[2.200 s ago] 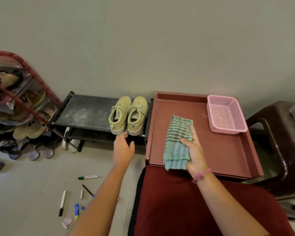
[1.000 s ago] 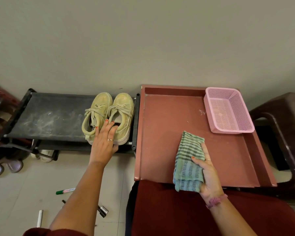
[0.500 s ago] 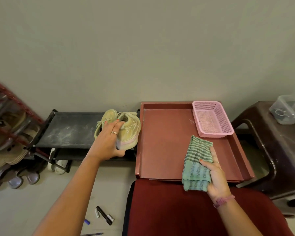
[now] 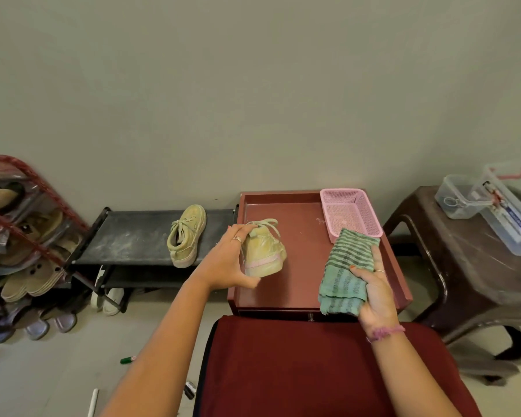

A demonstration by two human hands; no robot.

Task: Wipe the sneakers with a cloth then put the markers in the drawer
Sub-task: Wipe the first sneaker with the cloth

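The left hand [image 4: 227,263] holds one sneaker [image 4: 263,251] by its heel, the grip wrapped around the back of it, above the left part of the red bench [image 4: 301,284]; whether the sole touches the surface I cannot tell. The other sneaker [image 4: 187,236] lies on the black shoe rack [image 4: 133,236] just left of the bench, toe toward the wall. The right hand [image 4: 373,293] grasps a folded green striped cloth [image 4: 345,272], thumb over it, at the bench's right front; the cloth's far end reaches the pink basket [image 4: 351,210] standing in the back right corner. Down on the floor, beside the left forearm, lie a green marker [image 4: 128,359], a white one [image 4: 92,401] and a dark one [image 4: 190,389]. A small knob [image 4: 311,317] shows on the bench's front edge.
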